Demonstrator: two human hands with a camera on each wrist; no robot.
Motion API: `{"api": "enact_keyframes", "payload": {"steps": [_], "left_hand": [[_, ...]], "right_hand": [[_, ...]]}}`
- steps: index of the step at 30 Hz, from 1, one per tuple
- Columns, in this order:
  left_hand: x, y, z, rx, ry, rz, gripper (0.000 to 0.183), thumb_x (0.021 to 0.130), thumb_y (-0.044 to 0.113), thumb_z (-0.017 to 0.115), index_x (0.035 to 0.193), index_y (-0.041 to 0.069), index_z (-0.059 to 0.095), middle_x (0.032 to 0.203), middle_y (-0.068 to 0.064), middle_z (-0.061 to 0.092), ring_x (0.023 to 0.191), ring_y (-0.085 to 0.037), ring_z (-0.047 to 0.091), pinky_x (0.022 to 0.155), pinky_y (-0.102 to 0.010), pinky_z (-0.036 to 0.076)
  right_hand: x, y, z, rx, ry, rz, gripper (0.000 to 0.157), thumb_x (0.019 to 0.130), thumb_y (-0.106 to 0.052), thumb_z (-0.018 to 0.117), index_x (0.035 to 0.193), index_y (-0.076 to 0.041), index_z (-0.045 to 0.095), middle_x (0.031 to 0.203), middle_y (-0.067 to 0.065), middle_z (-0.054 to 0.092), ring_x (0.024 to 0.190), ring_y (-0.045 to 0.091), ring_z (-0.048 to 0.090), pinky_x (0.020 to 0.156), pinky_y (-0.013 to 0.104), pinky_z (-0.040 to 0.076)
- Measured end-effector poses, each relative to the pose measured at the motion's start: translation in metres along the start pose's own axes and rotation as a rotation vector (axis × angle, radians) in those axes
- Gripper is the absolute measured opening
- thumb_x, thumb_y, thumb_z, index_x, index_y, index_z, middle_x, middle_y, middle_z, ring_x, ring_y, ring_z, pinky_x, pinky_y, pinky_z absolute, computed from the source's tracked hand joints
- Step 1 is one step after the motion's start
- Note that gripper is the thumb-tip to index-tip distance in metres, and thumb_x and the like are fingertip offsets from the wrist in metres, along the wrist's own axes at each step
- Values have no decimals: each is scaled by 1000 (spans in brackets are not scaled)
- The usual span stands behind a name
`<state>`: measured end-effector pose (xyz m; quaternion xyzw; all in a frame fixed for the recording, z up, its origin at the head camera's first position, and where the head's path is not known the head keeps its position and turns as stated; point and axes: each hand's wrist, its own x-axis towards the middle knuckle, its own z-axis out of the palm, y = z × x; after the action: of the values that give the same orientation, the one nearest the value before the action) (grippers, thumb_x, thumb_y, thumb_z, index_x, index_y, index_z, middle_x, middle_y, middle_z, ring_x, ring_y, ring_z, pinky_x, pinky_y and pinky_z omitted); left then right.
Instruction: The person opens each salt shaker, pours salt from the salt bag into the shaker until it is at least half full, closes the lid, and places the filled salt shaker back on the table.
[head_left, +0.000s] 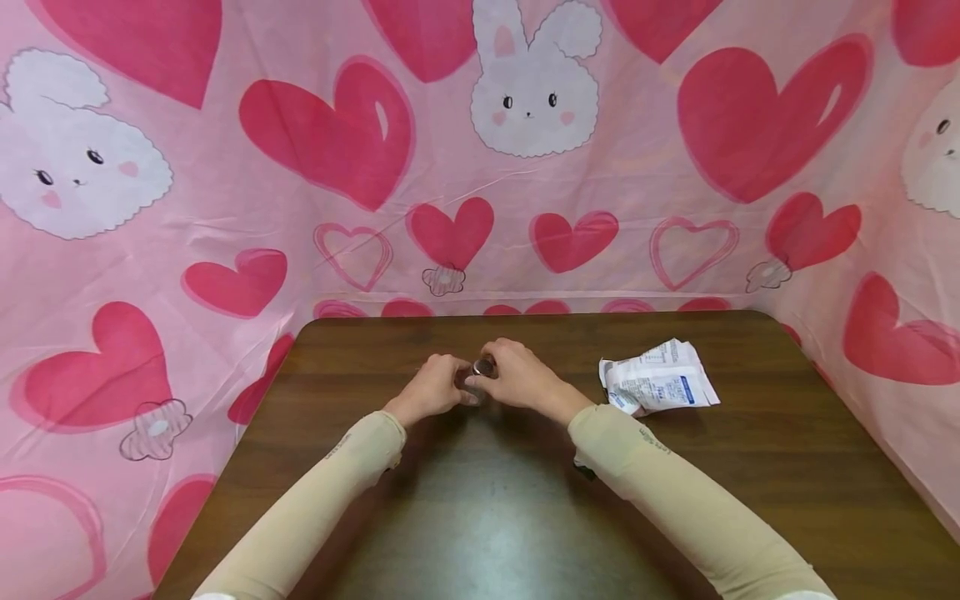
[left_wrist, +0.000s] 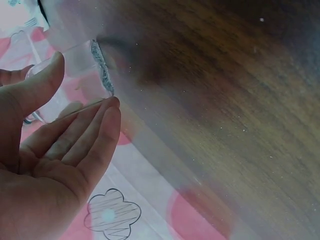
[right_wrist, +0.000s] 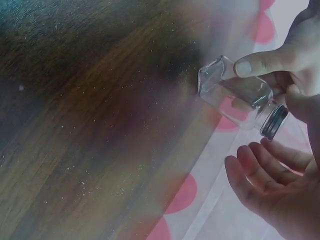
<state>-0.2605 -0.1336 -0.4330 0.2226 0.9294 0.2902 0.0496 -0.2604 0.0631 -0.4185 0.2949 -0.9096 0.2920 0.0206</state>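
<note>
A small clear square-sided bottle (right_wrist: pixel 212 82) stands on the table between the two hands. Its dark screw cap (right_wrist: pixel 275 122) has a metallic shine and faces up in the head view (head_left: pixel 482 367). My left hand (head_left: pixel 435 387) grips the bottle's body, thumb on one side and fingers along the other; the glass (left_wrist: pixel 82 70) shows between them in the left wrist view. My right hand (head_left: pixel 521 377) pinches the cap between thumb and index finger. Its other fingers (right_wrist: pixel 240 160) are held off the glass, loosely bent.
A crumpled white packet (head_left: pixel 660 379) with blue and black print lies to the right of the right hand on the dark wooden table (head_left: pixel 480 517). A pink cloth (head_left: pixel 517 242) with hearts and rabbits hangs behind the table and along its sides.
</note>
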Motion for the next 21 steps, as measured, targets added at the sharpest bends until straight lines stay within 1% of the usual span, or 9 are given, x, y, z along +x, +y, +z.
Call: {"api": "enact_keyframes", "payload": {"steps": [3, 5, 8, 11, 14, 16, 19, 21], "left_hand": [[0, 1, -1, -7, -4, -17, 28, 81, 12, 93, 105, 6, 79, 86, 0, 74, 77, -17, 64, 77, -37, 58], [0, 0, -1, -12, -4, -20, 29, 81, 12, 93, 105, 6, 79, 86, 0, 73, 77, -17, 64, 77, -37, 58], [0, 0, -1, -6, 0, -15, 28, 81, 12, 93, 104, 7, 79, 84, 1, 72, 77, -17, 64, 77, -37, 57], [-1, 1, -1, 2, 4, -9, 23, 81, 12, 93, 98, 8, 78, 81, 1, 70, 76, -18, 62, 76, -38, 55], [-1, 1, -1, 6, 6, -12, 20, 81, 12, 93, 93, 9, 77, 80, 1, 69, 76, -19, 61, 75, -38, 54], [-1, 2, -1, 3, 4, -17, 20, 82, 11, 93, 93, 9, 77, 81, 0, 70, 76, -18, 62, 76, -38, 54], [-1, 2, 0, -10, -1, -22, 21, 82, 9, 92, 97, 8, 78, 83, 0, 72, 76, -18, 63, 76, -37, 56], [-1, 2, 0, -12, -1, -23, 23, 82, 9, 92, 100, 7, 78, 83, 0, 72, 75, -18, 63, 75, -37, 56]], "right_hand": [[0, -1, 0, 22, 18, 41, 31, 93, -32, 84, 107, -6, 73, 91, 1, 65, 81, 17, 59, 71, 31, 54], [0, -2, -1, 33, 26, 51, 27, 93, -28, 84, 106, -6, 75, 90, 1, 65, 79, 18, 58, 70, 32, 54], [1, -3, -1, 27, 24, 32, 24, 94, -24, 83, 106, -4, 77, 91, 2, 66, 81, 18, 59, 72, 31, 54], [1, -4, -1, 16, 21, 0, 23, 95, -19, 81, 109, -2, 76, 94, 3, 67, 82, 17, 59, 75, 31, 55], [0, -5, -1, 1, 23, -34, 20, 94, -14, 79, 109, -1, 76, 95, 4, 65, 83, 17, 60, 74, 32, 55], [0, -6, -1, -7, 27, -49, 19, 92, -11, 77, 108, -1, 75, 95, 5, 64, 83, 17, 60, 74, 34, 55], [0, -7, -1, -7, 36, -35, 23, 91, -15, 78, 109, -2, 74, 94, 4, 64, 82, 17, 60, 75, 34, 55], [-1, -6, -1, 0, 46, 8, 27, 91, -22, 80, 109, -4, 73, 93, 2, 65, 81, 17, 60, 73, 33, 55]]}}
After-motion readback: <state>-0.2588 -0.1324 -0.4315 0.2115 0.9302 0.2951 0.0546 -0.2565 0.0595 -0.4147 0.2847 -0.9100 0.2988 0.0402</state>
